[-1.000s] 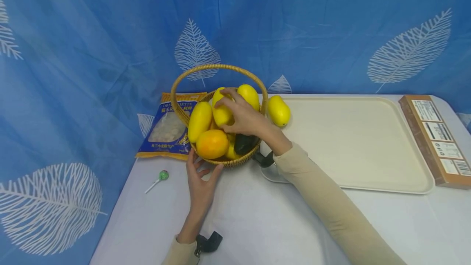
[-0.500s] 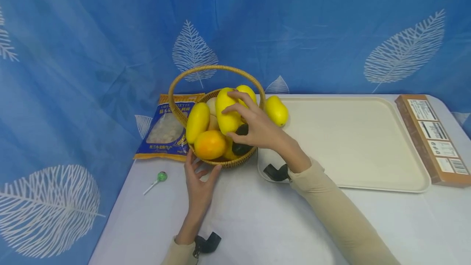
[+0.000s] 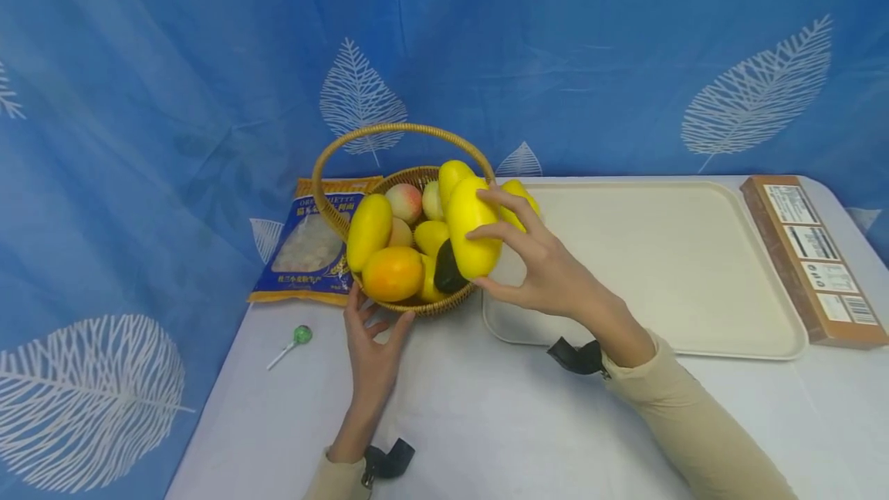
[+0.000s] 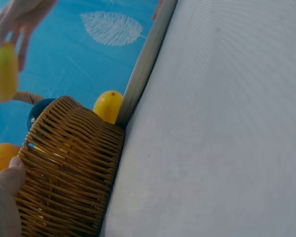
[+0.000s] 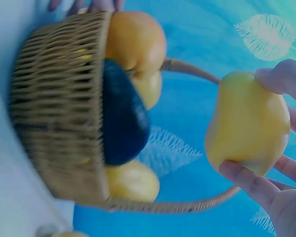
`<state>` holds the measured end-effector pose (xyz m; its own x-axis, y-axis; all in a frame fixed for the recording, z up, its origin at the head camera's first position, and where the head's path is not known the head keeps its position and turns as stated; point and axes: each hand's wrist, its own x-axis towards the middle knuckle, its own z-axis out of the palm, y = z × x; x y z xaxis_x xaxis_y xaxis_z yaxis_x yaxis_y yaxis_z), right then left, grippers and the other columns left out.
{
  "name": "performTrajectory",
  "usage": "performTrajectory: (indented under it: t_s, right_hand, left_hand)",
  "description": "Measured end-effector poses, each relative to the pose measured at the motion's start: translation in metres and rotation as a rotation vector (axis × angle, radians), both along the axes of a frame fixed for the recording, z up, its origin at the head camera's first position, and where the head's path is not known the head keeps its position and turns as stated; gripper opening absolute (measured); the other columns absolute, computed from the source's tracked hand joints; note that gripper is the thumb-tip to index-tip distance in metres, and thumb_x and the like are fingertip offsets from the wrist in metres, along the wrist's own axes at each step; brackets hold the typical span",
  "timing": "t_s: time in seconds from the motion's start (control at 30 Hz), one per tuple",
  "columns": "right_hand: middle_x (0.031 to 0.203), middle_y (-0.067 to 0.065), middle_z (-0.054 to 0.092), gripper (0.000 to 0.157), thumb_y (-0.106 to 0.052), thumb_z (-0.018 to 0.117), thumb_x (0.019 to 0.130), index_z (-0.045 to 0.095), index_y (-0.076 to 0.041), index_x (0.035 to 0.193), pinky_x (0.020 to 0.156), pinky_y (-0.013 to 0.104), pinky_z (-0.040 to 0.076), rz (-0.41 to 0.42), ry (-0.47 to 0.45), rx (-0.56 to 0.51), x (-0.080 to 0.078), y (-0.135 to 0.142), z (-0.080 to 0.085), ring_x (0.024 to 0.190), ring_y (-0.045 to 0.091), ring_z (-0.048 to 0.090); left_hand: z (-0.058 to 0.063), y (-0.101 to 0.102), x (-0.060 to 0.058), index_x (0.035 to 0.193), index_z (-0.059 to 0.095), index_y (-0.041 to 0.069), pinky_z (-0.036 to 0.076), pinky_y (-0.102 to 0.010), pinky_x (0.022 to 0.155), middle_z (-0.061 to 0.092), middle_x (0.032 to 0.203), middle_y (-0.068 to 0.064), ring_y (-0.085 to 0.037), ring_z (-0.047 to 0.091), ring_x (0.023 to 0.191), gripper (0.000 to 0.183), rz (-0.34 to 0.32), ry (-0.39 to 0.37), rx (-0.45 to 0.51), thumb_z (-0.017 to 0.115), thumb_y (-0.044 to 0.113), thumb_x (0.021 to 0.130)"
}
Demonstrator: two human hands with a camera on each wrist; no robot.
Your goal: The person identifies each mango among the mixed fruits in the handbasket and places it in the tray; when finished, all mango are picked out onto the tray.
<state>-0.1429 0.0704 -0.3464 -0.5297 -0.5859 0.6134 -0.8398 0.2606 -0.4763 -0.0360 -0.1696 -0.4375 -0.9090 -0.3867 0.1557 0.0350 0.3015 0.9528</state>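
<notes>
My right hand [image 3: 549, 257] grips a yellow mango [image 3: 471, 228] between thumb and fingers, raised over the right side of a wicker basket [image 3: 444, 303]. In the right wrist view this mango [image 5: 249, 123] hangs apart from the basket's other fruit. My left hand [image 3: 375, 357] holds the basket's near rim, its thumb [image 4: 12, 175] lying against the weave in the left wrist view. Inside the basket sit an orange-yellow mango [image 3: 393, 274], a long yellow mango [image 3: 370, 231], a dark avocado [image 3: 447, 268], a peach [image 3: 404, 203] and several other fruits.
A cream tray [image 3: 646, 268] lies right of the basket, with another yellow mango [image 3: 515, 195] at its far left corner. Beyond the tray is a brown box [image 3: 809, 261]. A blue pasta bag [image 3: 312, 241] and a green lollipop [image 3: 302, 334] lie to the left.
My right hand has lifted the mango from the middle of the pile and moved it right, uncovering a peach and other fruit. My left hand stays at the basket's rim.
</notes>
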Motion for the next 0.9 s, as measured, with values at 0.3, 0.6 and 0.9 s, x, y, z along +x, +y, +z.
performTrajectory:
  t_s: [0.3, 0.6, 0.9]
  right_hand:
    - [0.152, 0.015, 0.034, 0.056, -0.015, 0.086, 0.069, 0.061, -0.014, 0.119, 0.103, 0.044, 0.049, -0.090, -0.024, 0.087, 0.005, 0.038, -0.027, 0.140, 0.036, 0.036]
    - [0.147, 0.019, 0.036, 0.052, -0.012, 0.085, 0.072, 0.060, -0.011, 0.118, 0.090, 0.045, 0.056, -0.075, -0.176, 0.160, -0.016, 0.049, -0.080, 0.126, 0.039, 0.049]
    - [0.145, 0.021, 0.036, 0.051, -0.012, 0.086, 0.072, 0.059, -0.009, 0.115, 0.097, 0.046, 0.052, -0.044, -0.243, 0.177, -0.025, 0.048, -0.102, 0.131, 0.039, 0.043]
  left_hand:
    - [0.000, 0.000, 0.000, 0.156, 0.015, 0.012, 0.043, -0.052, 0.100, 0.031, 0.151, -0.015, -0.029, 0.043, 0.128, 0.089, 0.002, -0.005, 0.005, 0.073, 0.015, 0.089]
    - [0.000, 0.000, 0.001, 0.156, 0.014, 0.012, 0.042, -0.052, 0.101, 0.031, 0.152, -0.014, -0.028, 0.042, 0.129, 0.089, 0.015, -0.041, 0.010, 0.073, 0.015, 0.089]
    - [0.001, 0.000, 0.000, 0.156, 0.014, 0.011, 0.043, -0.054, 0.101, 0.031, 0.152, -0.015, -0.030, 0.042, 0.129, 0.090, -0.002, -0.026, 0.007, 0.073, 0.016, 0.089]
